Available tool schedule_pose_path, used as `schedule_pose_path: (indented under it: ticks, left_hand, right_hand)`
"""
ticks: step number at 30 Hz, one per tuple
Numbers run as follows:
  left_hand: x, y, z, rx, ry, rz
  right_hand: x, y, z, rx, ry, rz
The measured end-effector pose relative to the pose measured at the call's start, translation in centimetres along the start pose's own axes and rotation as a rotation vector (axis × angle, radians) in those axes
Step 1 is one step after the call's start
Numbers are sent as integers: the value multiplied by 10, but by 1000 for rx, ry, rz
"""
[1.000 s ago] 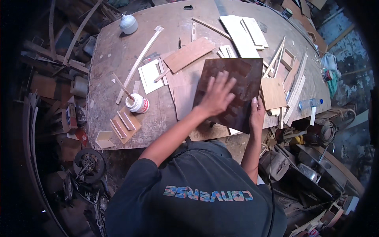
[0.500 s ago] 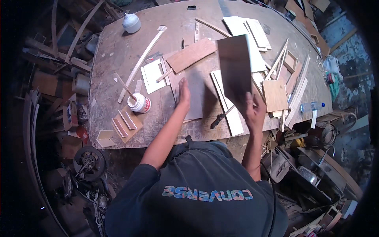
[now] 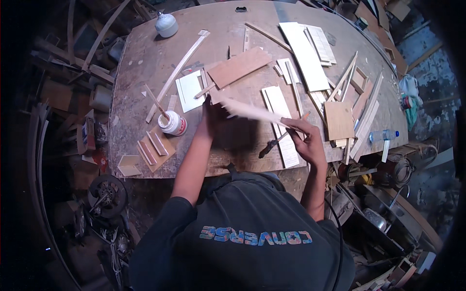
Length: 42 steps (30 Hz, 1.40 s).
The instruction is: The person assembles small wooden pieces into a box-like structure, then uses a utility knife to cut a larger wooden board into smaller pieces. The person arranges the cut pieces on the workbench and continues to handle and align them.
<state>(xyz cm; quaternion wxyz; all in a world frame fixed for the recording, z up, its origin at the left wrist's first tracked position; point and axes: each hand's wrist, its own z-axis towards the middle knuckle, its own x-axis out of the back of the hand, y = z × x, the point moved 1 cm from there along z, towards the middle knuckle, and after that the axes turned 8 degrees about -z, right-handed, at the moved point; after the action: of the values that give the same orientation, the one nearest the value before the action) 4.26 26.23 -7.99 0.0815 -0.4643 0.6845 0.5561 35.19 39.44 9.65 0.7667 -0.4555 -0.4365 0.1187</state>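
A thin wooden board (image 3: 255,111), smeared by motion and seen nearly edge-on, is raised above the near middle of the workbench. My right hand (image 3: 307,138) pinches its right end between thumb and fingers. My left hand (image 3: 208,121) is in shadow by the board's left end; its fingers are too dark to show whether they grip. Deep shadow covers the bench beneath the board. Behind it lies a reddish-brown wooden panel (image 3: 240,68), with a pale panel (image 3: 190,92) to its left. A brush with dark bristles (image 3: 268,148) rests beside a pale narrow board (image 3: 286,150) near my right hand.
An open white tub (image 3: 172,123) with a stick in it stands at left, near a small slotted wooden piece (image 3: 156,151). White panels (image 3: 306,60), wood strips (image 3: 361,126) and a plastic bottle (image 3: 383,136) lie at right. A white rounded container (image 3: 166,25) stands at far left.
My right hand has swung the board from upright at the right to nearly level, leftward toward my left hand. My left hand has shifted slightly left. A white panel at right is now uncovered.
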Motion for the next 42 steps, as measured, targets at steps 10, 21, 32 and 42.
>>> schedule_pose_path:
  ticks: [10, 21, 32, 42]
  left_hand:
    - [36, 9, -44, -71, -40, -99]
    - [33, -6, -59, 23, 106, 174]
    - [27, -8, -84, -106, 336, 100]
    - [135, -75, -141, 91, 610, -65]
  right_hand:
    - [-24, 72, 4, -279, 380, 471]
    - [-59, 122, -4, -509, 452, 665]
    - [-72, 108, 5, -614, -32, 700]
    - [-207, 186, 9, -483, -99, -60]
